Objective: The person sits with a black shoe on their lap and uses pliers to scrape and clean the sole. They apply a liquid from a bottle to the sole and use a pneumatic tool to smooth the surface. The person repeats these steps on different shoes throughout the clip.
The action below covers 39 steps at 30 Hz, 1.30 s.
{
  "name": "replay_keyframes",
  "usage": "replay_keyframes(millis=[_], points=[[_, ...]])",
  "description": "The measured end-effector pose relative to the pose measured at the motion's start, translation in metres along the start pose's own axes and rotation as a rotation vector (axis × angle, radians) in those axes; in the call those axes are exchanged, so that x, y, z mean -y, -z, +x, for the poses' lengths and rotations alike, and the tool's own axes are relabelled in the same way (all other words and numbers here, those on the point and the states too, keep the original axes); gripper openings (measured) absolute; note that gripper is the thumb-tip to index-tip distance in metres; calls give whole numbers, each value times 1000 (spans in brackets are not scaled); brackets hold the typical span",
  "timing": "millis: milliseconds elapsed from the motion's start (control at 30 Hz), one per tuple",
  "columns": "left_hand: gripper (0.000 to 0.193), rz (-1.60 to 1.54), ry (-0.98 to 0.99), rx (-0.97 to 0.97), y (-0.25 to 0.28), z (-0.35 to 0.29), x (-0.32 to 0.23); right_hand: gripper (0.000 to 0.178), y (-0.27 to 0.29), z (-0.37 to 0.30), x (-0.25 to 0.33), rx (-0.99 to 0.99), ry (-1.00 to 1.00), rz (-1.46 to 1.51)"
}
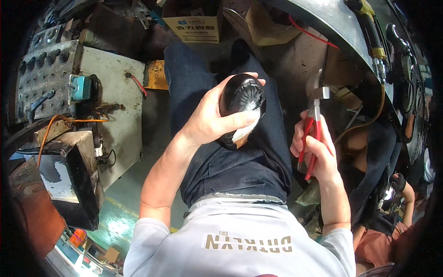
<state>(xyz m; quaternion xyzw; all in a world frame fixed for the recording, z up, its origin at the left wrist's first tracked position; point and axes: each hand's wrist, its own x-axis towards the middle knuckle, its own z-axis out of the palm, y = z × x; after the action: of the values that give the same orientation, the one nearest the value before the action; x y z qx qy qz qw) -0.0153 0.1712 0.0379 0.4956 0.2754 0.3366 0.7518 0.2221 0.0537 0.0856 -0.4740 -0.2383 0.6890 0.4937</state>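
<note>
Black and shiny, the shoe [242,97] sits in the left hand [212,117], which wraps around its side with the thumb on the pale part, likely so it can't spin. To the right of the shoe, the right hand [320,150] squeezes the red handles of the pliers [316,111], head pointing away, maybe so the tip is free. Under the shoe are the legs [270,171]; I can't tell if they touch it. Farther off, left of the shoe, stands a machine [117,78]; past it, a box [194,34].

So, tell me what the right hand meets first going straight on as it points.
With the red-handled pliers leading, the right hand would probably meet the red cable first; depth is unclear.
</note>
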Motion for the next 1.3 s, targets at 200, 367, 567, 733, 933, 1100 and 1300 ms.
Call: replay_keyframes(millis=[200,367,567,733,933,1100,1300], points=[[57,98,-45,-164,-10,-4,-10,72,-17,2,32,65,-173,-90],[37,171,-132,-247,-19,2,-3,65,-24,6,41,195,-37,-216],[38,197,-163,-262,-21,9,8,50,-57,20,81,179,-44,-801],[40,311,-148,-279,-21,9,9,45,-75,31,102,200,69,-1151],[40,441,-153,-241,-19,13,8,40,-64,33,83,247,66,-1282],[37,276,-29,-211,-22,13,6,41,-62,26,76,143,143,-1116],[33,307,-40,-224,-16,13,5,38,-66,30,85,153,-8,-1122]])
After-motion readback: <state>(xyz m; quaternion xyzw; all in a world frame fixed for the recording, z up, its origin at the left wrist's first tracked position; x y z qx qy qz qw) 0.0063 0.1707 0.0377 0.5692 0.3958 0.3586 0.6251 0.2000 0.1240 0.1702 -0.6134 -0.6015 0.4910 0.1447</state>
